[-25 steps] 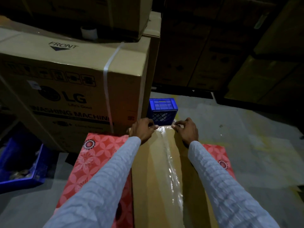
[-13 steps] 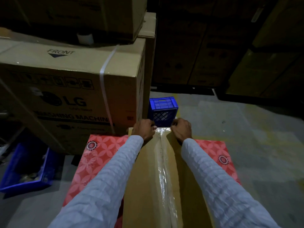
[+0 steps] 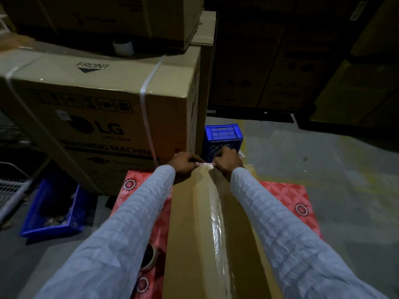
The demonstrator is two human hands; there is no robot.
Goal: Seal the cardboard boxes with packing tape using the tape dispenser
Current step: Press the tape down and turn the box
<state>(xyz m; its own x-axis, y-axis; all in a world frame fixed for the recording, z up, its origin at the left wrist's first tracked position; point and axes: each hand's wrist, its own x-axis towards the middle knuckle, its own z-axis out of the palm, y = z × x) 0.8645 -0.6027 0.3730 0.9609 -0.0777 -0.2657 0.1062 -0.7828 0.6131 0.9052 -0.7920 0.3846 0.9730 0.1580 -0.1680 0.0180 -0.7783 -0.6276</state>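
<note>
A long brown cardboard box [image 3: 190, 234] lies in front of me on a red patterned surface [image 3: 289, 197]. A strip of clear packing tape [image 3: 218, 225] runs along its centre seam to the far end. At that far edge my left hand [image 3: 185, 164] and my right hand [image 3: 227, 161] sit close together, fingers curled, pinching the end of the tape between them. A roll of tape [image 3: 149, 256] shows partly under my left sleeve on the red surface. No dispenser is in sight.
A large LG washing machine carton [image 3: 103, 117] stands at the left, with more cartons stacked above and behind. A small blue crate [image 3: 223, 139] sits just beyond the box. A blue bin [image 3: 51, 210] lies on the floor at the left. Grey floor [image 3: 323, 160] spreads right.
My two hands have drawn closer together at the far end of the box, still on the tape end. The view has shifted slightly.
</note>
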